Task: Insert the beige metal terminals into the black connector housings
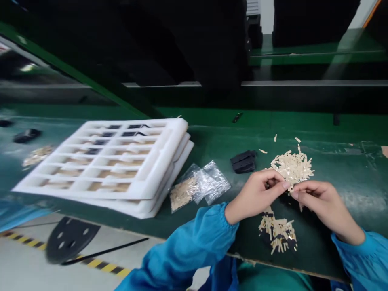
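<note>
My left hand (260,190) and my right hand (323,202) meet at the right of the green table, fingertips nearly touching. Thumb and forefinger of each are pinched on a small cream piece (291,188) between them. Just behind lies a large heap of cream pieces (292,165). A smaller heap of cream and dark pieces (279,231) is below my hands, near the table edge. Left of the large heap sits a stack of flat black parts (243,161). Two clear bags come further left, one with cream pieces in it (182,193), the other shiny (213,182).
White slotted trays (142,161) are stacked at the left, with black and tan parts in the top one. A small black part (237,117) lies at the back of the green table (209,141). A black stool (71,239) stands on the floor.
</note>
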### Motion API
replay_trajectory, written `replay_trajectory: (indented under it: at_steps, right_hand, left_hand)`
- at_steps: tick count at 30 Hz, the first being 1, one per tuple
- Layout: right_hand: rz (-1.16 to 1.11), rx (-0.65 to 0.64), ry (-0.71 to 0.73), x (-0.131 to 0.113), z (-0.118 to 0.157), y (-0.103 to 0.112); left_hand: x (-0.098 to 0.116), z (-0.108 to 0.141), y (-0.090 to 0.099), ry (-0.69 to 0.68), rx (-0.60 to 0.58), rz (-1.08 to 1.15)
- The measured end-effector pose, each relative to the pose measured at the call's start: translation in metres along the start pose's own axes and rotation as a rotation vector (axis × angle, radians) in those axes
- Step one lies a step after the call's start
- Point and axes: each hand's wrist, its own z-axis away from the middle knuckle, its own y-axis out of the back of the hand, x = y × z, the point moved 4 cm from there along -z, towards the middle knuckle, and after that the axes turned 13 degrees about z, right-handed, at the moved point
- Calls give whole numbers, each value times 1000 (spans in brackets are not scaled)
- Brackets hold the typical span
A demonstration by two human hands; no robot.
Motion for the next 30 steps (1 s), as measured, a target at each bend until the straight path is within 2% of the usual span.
replay_trajectory:
  at_steps: [3, 6, 11, 15, 18, 23, 26, 30]
  right_hand:
    - [-16, 13, 16, -1, -1, 1]
    - [-20, 41, 40, -1, -1, 2]
    - [-5, 111, 37, 2, -3, 3]
    - [42, 160, 51, 4, -1, 4]
    - [61, 166, 69, 3, 1, 5]
    - [45, 144, 83, 2, 2, 7]
    - [66, 201, 70, 4, 2, 9]
    - [72, 216, 81, 5, 0, 5]
  left_hand:
    - [4, 2, 0, -113, 55, -149]
    - [7, 6, -4, -200, -2, -268]
    - [7, 10, -6, -227, -53, -284]
    - [7, 9, -6, -289, -84, -372]
    - [3, 5, -5, -280, -116, -433]
    - [-3, 0, -2, -239, -32, -696]
    - [2, 3, -3, -271, 24, -554]
    - [8, 8, -7, -321, -7, -369]
